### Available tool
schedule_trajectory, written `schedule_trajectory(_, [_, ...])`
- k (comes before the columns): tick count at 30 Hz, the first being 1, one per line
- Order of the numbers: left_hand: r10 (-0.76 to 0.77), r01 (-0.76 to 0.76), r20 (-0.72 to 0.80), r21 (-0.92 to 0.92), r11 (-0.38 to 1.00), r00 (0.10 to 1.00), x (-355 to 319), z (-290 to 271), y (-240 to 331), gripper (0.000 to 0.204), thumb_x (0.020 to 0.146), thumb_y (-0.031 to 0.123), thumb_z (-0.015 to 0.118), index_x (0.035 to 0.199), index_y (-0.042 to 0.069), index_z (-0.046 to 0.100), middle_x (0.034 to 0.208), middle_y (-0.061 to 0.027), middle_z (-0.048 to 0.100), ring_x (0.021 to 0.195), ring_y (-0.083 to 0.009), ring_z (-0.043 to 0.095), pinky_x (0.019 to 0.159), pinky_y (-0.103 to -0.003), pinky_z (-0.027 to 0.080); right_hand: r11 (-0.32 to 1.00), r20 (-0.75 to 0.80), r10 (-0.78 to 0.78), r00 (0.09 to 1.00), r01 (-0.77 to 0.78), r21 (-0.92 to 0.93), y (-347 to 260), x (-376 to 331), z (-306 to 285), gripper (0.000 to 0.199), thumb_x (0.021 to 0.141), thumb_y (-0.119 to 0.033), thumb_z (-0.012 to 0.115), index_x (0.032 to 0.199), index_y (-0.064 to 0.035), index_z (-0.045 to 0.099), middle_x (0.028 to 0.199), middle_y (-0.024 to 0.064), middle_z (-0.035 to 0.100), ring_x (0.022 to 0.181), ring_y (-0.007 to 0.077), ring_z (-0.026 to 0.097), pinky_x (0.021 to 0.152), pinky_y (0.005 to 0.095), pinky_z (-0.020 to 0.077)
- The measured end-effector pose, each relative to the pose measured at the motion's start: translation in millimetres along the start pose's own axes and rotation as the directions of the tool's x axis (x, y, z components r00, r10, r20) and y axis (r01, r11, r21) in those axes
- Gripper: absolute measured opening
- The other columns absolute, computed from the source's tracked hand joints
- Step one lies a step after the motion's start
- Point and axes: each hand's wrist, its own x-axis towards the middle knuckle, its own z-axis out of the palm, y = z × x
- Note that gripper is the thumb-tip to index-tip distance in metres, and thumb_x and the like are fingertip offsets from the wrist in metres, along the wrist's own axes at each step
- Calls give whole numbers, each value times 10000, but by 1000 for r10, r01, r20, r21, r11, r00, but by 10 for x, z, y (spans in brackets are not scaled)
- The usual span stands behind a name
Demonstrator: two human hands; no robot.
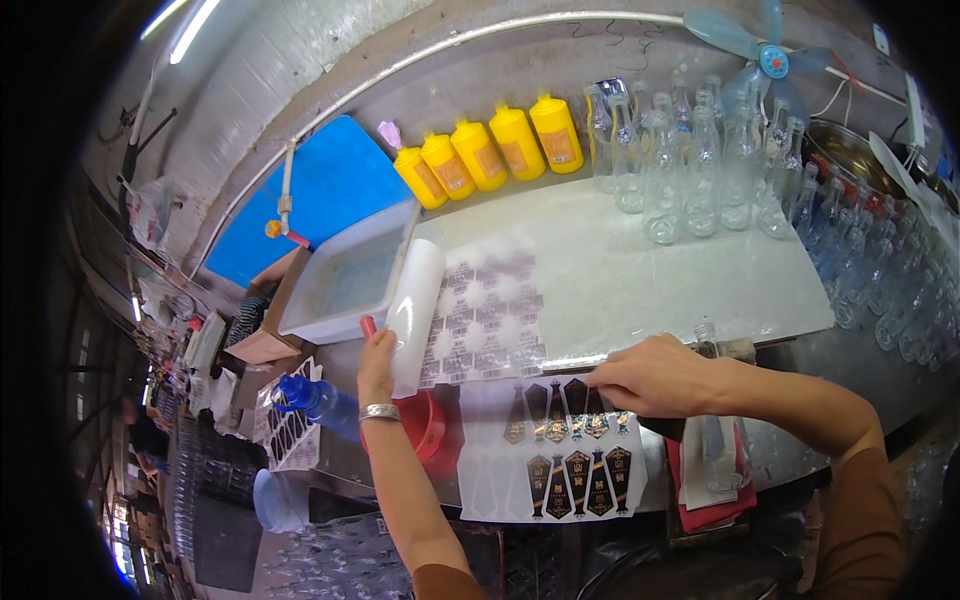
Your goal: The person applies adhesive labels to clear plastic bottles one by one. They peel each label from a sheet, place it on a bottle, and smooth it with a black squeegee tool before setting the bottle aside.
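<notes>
My left hand [376, 368] is closed around a short red handle [368, 327], beside a glossy white roll [415, 310]. The roll lies at the left edge of a sheet of clear printed labels [485, 320]. My right hand [650, 375] reaches in from the right, fingers curled together at the upper edge of a white sheet [490, 490] with black and gold tie-shaped decals [577, 480]. Whatever those fingertips hold, if anything, is hidden. Beneath the right forearm, a clear glass bottle [722, 460] rests on red and white cloths [690, 500].
Several clear bottles [700, 170] stand at the back right, with more [880, 260] beyond. Yellow bottles [510, 140] line the wall. A white basin [350, 265] of water, a blue spray bottle [318, 400] and a red bowl [430, 425] are on the left. A fan [772, 62] hangs above.
</notes>
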Motion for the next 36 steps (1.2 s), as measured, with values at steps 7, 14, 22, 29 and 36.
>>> schedule_trajectory(7, [50,-76,-166,-154,985,985,-11,-113,222,366,1003,136,547,1314,-55,583,1187,-123,675,1031,-224,663,902,-360,537,982,-111,104,988,-84,169,120,-686,-111,265,918,-175,600,1121,-42,707,983,161,730,887,341,699,808,423,552])
schedule_trajectory(14, [561,-365,-396,469,804,727,-2,-280,469,312,985,106,574,1243,-55,645,1268,-178,679,1090,-245,675,947,-351,523,957,-131,208,969,-174,232,83,-1107,-129,258,924,-171,602,1104,-26,718,1019,158,738,924,318,713,832,389,561])
schedule_trajectory(22, [916,-612,-120,710,349,383,-1030,659,1515,312,966,-58,489,1218,-1,664,1400,-165,596,1264,-312,598,1039,-371,486,956,-213,117,970,-52,289,32,-1151,-99,309,943,-185,601,1179,-1,681,1050,193,730,936,322,719,845,379,558])
schedule_trajectory(29, [826,-841,382,508,188,415,-2601,2277,1372,441,831,-121,568,1229,36,673,1416,-182,576,1273,-306,587,1076,-394,472,468,-345,326,880,167,868,-92,-324,-287,462,988,-227,601,1368,8,485,876,45,624,641,101,541,583,247,432])
schedule_trajectory(36, [791,-952,533,214,219,302,-2865,2413,908,463,776,45,770,1231,25,684,1337,-196,628,1248,-349,599,1048,-447,459,372,-344,466,815,172,912,8,-622,-237,367,927,-134,579,1262,16,604,1102,76,667,950,128,625,852,266,508])
